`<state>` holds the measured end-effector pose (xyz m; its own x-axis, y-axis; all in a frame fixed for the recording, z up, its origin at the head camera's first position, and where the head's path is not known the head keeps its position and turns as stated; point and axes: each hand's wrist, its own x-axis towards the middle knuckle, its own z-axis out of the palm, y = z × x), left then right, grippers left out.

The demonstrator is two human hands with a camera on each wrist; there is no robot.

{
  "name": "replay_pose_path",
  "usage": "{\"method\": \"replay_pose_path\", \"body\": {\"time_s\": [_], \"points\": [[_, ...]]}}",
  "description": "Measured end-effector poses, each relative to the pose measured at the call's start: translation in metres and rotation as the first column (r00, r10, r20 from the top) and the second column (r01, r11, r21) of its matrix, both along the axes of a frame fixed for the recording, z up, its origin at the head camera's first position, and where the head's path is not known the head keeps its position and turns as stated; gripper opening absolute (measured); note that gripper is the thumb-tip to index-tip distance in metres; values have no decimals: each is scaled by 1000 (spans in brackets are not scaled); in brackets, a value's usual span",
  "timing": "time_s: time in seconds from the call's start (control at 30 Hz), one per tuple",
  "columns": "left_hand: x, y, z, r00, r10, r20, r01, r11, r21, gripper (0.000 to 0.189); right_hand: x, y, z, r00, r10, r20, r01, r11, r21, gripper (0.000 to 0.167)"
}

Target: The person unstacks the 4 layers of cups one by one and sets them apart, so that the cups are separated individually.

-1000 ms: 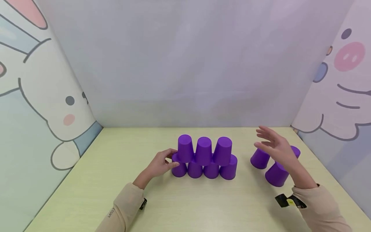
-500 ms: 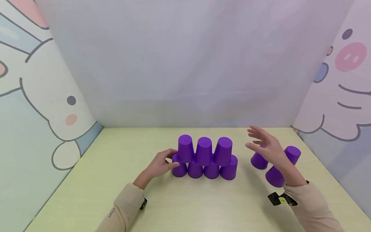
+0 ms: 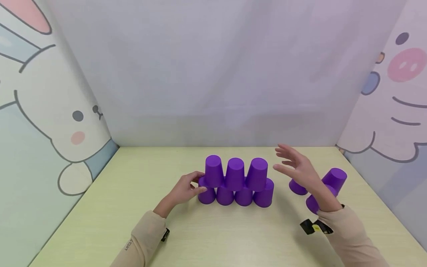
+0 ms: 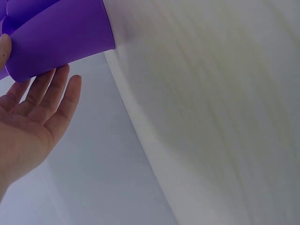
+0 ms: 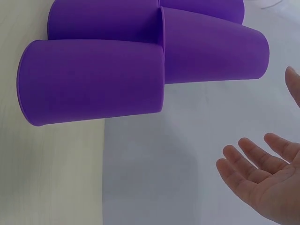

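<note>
Upside-down purple cups stand in a two-row wall. Three cups, such as the left upper cup, sit over a bottom row of several. My left hand holds the left end cup of the bottom row, thumb in front and fingers behind. In the left wrist view, fingertips meet the side of that cup. My right hand hovers with fingers spread and holds nothing, right of the wall. The right wrist view shows its palm apart from the stacked cups.
More purple cups stand at the right, among them a rear cup, a left cup and a front cup. My right forearm partly hides them. A pale wood-look table meets a plain back wall and printed side panels.
My right hand has moved left, away from the loose cups and toward the wall of cups. My left hand and the stacked cups have stayed in place.
</note>
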<state>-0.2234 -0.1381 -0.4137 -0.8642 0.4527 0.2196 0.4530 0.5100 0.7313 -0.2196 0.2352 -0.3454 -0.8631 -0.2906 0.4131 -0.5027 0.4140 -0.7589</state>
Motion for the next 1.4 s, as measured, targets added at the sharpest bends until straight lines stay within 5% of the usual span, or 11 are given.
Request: {"method": "replay_pose_path", "body": {"time_s": [0.73,1.4], "points": [[1,3,1,1000,2,-1,-2,1000,0,38,-3,-24,-7,996,85,30,-86,996,29,60],[-1,3,2,1000,2,-3,-2,1000,1,38,2,-33,-7,989,71,127,-80,994,68,52]]}}
